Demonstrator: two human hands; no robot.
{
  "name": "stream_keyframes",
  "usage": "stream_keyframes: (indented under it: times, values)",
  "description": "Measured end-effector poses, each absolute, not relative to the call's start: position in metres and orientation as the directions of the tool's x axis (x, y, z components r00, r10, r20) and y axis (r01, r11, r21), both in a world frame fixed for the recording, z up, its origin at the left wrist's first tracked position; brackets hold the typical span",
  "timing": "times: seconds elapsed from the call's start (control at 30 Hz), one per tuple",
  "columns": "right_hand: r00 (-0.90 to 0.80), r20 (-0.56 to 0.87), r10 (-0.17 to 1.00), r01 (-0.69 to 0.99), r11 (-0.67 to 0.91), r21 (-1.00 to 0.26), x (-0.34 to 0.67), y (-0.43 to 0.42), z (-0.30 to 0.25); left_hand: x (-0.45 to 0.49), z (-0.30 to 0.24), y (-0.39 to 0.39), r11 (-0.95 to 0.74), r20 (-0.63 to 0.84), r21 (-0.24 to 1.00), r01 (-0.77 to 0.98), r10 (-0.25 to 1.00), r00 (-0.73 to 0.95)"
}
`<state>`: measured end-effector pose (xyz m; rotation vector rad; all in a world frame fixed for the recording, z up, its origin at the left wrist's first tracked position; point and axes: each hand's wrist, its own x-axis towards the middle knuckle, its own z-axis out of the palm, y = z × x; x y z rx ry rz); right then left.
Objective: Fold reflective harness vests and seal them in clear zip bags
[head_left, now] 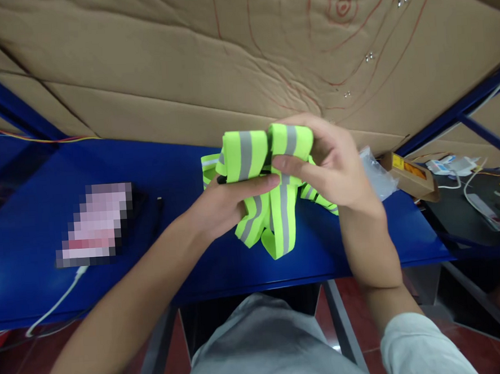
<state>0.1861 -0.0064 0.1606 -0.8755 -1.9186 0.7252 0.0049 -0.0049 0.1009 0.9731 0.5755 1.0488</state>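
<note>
A neon yellow-green strap vest with grey reflective stripes [248, 153] is bunched above the blue table [168, 175]. My left hand [221, 205] grips it from below, fingers closed round the folded bands. My right hand [333, 165] holds it from the right, thumb and fingers pinched on the upper folds. Loose strap ends [278, 230] hang down toward the table's front edge.
A phone [95, 222] with a white cable [54, 306] lies on the table's left. A clear plastic bag [376, 173] and a small cardboard box [410, 174] sit at the right. Brown cardboard [183, 61] lines the back. Cables and a power strip [484, 206] lie on a dark surface far right.
</note>
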Motion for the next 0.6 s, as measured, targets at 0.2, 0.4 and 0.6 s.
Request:
stream_keyframes:
  times: [0.2,0.4,0.6]
  values:
    - [-0.069,0.652,0.755,0.095,0.656,-0.749,0.185,-0.042,0.172,-0.008,0.142,-0.020,0.006,0.076,0.992,-0.129,0.780,0.621]
    - [-0.027,0.746,0.665,0.305,0.716,-0.628,0.200,-0.031,0.174,0.004,0.142,-0.018,0.362,0.031,0.896,-0.256,0.524,0.851]
    - [-0.320,0.824,0.468,0.463,0.836,-0.295,0.224,-0.003,0.154,0.012,0.115,0.001,0.413,0.237,0.758,-0.505,0.547,0.803]
